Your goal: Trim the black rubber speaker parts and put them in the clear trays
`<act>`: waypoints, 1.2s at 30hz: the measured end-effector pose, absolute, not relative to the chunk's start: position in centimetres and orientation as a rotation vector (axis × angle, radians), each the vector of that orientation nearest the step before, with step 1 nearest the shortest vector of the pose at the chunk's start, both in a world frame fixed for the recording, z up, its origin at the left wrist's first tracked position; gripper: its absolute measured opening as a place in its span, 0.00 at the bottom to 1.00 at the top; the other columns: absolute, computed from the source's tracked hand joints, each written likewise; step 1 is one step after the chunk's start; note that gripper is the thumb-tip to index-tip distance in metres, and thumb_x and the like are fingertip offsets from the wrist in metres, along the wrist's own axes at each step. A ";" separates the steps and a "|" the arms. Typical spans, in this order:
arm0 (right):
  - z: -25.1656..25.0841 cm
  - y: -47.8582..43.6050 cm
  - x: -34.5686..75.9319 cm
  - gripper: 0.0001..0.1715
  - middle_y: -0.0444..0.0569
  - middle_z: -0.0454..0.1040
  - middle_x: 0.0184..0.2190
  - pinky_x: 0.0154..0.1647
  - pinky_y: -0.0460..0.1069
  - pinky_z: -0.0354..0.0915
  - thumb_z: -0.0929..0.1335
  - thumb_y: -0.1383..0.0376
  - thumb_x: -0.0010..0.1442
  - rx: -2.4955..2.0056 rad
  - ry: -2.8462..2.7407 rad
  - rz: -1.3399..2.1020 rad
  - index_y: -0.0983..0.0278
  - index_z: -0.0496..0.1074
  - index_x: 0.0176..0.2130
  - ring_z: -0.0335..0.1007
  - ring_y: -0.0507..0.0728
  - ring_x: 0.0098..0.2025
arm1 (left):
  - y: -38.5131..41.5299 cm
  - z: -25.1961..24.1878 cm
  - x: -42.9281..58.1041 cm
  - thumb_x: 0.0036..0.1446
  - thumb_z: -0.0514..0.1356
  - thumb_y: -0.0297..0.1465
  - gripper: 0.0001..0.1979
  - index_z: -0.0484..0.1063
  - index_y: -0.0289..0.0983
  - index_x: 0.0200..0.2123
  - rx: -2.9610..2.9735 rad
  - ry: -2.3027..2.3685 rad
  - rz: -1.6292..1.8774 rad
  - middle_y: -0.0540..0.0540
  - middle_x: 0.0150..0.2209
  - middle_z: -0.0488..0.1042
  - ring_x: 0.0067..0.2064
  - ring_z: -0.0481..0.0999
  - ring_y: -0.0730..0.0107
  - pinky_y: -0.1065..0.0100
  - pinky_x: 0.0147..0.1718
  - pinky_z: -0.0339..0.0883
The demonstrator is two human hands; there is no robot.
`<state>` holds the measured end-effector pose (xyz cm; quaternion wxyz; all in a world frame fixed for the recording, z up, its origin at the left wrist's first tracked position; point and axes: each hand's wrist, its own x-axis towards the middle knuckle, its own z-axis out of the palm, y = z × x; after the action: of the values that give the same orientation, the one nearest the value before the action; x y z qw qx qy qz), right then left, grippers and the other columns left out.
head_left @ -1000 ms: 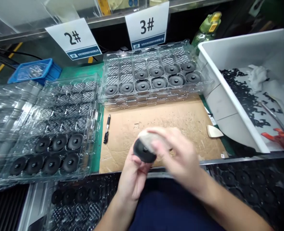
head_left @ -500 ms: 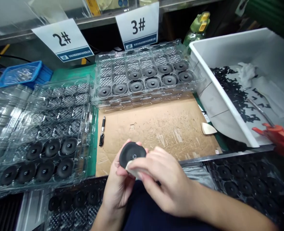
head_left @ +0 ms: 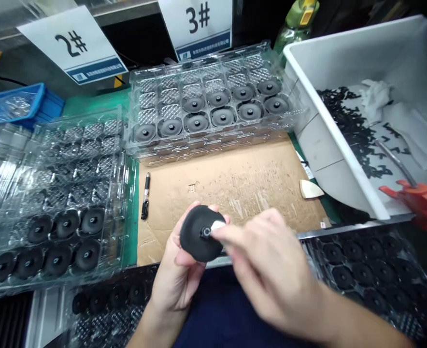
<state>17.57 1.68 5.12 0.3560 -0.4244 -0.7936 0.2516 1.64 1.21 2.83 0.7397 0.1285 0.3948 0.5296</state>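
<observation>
My left hand (head_left: 179, 266) grips a round black rubber-like disc (head_left: 195, 241) by its edge, its face with a small raised hub turned up. My right hand (head_left: 271, 261), partly blurred, pinches a small white pad (head_left: 218, 225) against the disc beside the hub. Most of the pad is hidden by the fingers, so its full shape does not show. Both hands are over the near edge of a brown cardboard sheet (head_left: 228, 179). A cream, wedge-shaped piece (head_left: 310, 189) lies on the cardboard's right side.
Clear plastic trays (head_left: 213, 133) with similar black discs stand behind the cardboard; another tray (head_left: 101, 193) is at left. A pen (head_left: 146, 195) lies on the cardboard. At right, a white bin (head_left: 338, 145) holds small black scraps and a red-handled tool (head_left: 416, 198).
My right hand has moved the pad from the disc's near edge to the right side of the hub. The disc now faces the camera more fully. The whole view has shifted slightly.
</observation>
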 end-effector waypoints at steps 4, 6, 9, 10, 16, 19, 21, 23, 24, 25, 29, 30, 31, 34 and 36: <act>4.9 2.5 17.0 0.15 0.49 0.72 0.29 0.32 0.51 0.53 0.61 0.73 0.59 -0.947 -2.052 0.731 0.69 0.67 0.46 0.63 0.54 0.29 | 1.5 2.7 1.6 0.43 0.67 0.35 0.22 0.73 0.47 0.45 0.291 0.867 1.160 0.51 0.47 0.75 0.46 0.75 0.64 0.70 0.46 0.69; 4.7 3.0 17.1 0.13 0.48 0.73 0.34 0.35 0.51 0.54 0.61 0.73 0.60 -1.036 -2.009 0.763 0.67 0.67 0.45 0.65 0.53 0.33 | 1.5 2.5 1.3 0.47 0.65 0.34 0.21 0.72 0.46 0.47 0.305 0.904 1.187 0.49 0.48 0.75 0.48 0.74 0.67 0.75 0.45 0.68; 4.7 3.1 17.1 0.13 0.49 0.74 0.35 0.36 0.51 0.55 0.61 0.73 0.59 -1.092 -1.970 0.742 0.68 0.67 0.45 0.65 0.53 0.34 | 1.3 2.2 1.3 0.49 0.64 0.34 0.23 0.68 0.47 0.51 0.280 0.926 1.197 0.47 0.51 0.73 0.51 0.72 0.66 0.74 0.47 0.67; 4.7 3.0 17.0 0.14 0.49 0.73 0.32 0.35 0.51 0.55 0.61 0.73 0.59 -1.044 -1.978 0.740 0.69 0.67 0.45 0.65 0.53 0.32 | 1.3 2.1 1.4 0.49 0.64 0.35 0.25 0.67 0.48 0.52 0.254 0.919 1.183 0.47 0.51 0.72 0.51 0.72 0.64 0.71 0.48 0.67; 1.7 4.5 17.8 0.13 0.47 0.74 0.40 0.40 0.50 0.59 0.60 0.70 0.61 -1.293 -1.900 0.825 0.64 0.67 0.45 0.68 0.53 0.38 | 1.6 1.3 1.5 0.47 0.64 0.38 0.28 0.65 0.48 0.54 0.092 0.891 1.266 0.48 0.50 0.73 0.52 0.71 0.60 0.64 0.52 0.65; -1.8 4.3 18.5 0.15 0.49 0.72 0.44 0.42 0.51 0.61 0.59 0.67 0.62 -1.542 -1.806 0.883 0.63 0.64 0.48 0.68 0.56 0.42 | 1.7 1.1 1.2 0.48 0.64 0.38 0.26 0.67 0.47 0.53 0.052 0.843 1.266 0.48 0.49 0.74 0.52 0.71 0.57 0.63 0.51 0.66; -4.2 3.2 18.7 0.14 0.48 0.73 0.43 0.42 0.51 0.62 0.59 0.67 0.62 -1.513 -1.850 0.951 0.62 0.65 0.48 0.69 0.56 0.42 | 1.7 1.0 1.0 0.47 0.64 0.37 0.26 0.67 0.47 0.52 0.051 0.826 1.258 0.48 0.49 0.74 0.52 0.71 0.57 0.63 0.51 0.67; -5.7 2.2 18.8 0.13 0.45 0.75 0.38 0.40 0.51 0.63 0.60 0.68 0.61 -1.441 -1.923 1.002 0.60 0.68 0.45 0.71 0.54 0.40 | 1.7 0.9 1.0 0.47 0.65 0.37 0.27 0.67 0.46 0.52 0.045 0.825 1.238 0.48 0.49 0.74 0.53 0.70 0.56 0.63 0.51 0.67; -5.8 1.9 18.9 0.13 0.44 0.76 0.36 0.40 0.50 0.63 0.61 0.68 0.61 -1.425 -1.943 1.017 0.59 0.70 0.44 0.71 0.54 0.38 | 1.6 0.9 1.1 0.46 0.65 0.38 0.27 0.67 0.46 0.52 0.044 0.829 1.227 0.47 0.50 0.74 0.53 0.70 0.56 0.63 0.50 0.67; -5.4 1.9 18.9 0.13 0.44 0.76 0.36 0.39 0.50 0.64 0.61 0.68 0.61 -1.429 -1.943 1.020 0.58 0.70 0.44 0.71 0.53 0.37 | 1.6 0.8 1.3 0.46 0.65 0.38 0.27 0.67 0.46 0.52 0.046 0.835 1.218 0.47 0.50 0.73 0.53 0.70 0.55 0.63 0.50 0.67; 0.1 3.1 18.0 0.17 0.46 0.72 0.47 0.47 0.51 0.62 0.61 0.67 0.63 -1.434 -1.773 0.872 0.58 0.66 0.51 0.67 0.54 0.47 | 1.2 1.0 2.0 0.45 0.65 0.38 0.28 0.67 0.46 0.52 0.116 0.831 1.217 0.47 0.50 0.73 0.52 0.71 0.57 0.63 0.50 0.67; 1.8 3.3 17.4 0.18 0.46 0.71 0.47 0.47 0.51 0.61 0.61 0.67 0.63 -1.346 -1.763 0.806 0.59 0.65 0.52 0.66 0.54 0.47 | 1.0 1.1 2.1 0.45 0.65 0.38 0.28 0.67 0.46 0.52 0.137 0.818 1.205 0.47 0.50 0.73 0.52 0.71 0.59 0.65 0.50 0.67; 3.2 3.4 16.9 0.19 0.47 0.73 0.45 0.46 0.51 0.61 0.61 0.68 0.62 -1.222 -1.813 0.741 0.61 0.64 0.53 0.67 0.54 0.45 | 0.9 1.3 2.1 0.46 0.65 0.37 0.27 0.67 0.46 0.52 0.149 0.807 1.179 0.48 0.49 0.74 0.53 0.70 0.61 0.67 0.51 0.66; 5.4 3.0 15.4 0.17 0.49 0.75 0.37 0.40 0.51 0.60 0.60 0.70 0.62 -0.928 -1.962 0.743 0.67 0.65 0.51 0.68 0.54 0.38 | 0.5 1.3 1.5 0.50 0.64 0.34 0.23 0.68 0.48 0.51 0.174 0.798 1.121 0.51 0.47 0.75 0.53 0.71 0.64 0.69 0.51 0.66; 5.4 2.8 15.0 0.15 0.48 0.74 0.37 0.37 0.50 0.58 0.60 0.72 0.61 -0.900 -2.033 0.872 0.67 0.66 0.48 0.67 0.53 0.37 | 0.4 1.2 1.1 0.49 0.64 0.33 0.21 0.69 0.51 0.49 0.191 0.804 1.154 0.54 0.47 0.75 0.50 0.73 0.64 0.68 0.49 0.68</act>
<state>15.00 2.85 5.38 0.3680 -0.3506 -0.7915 0.3394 1.11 0.35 1.16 0.7585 0.0878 0.3689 0.5299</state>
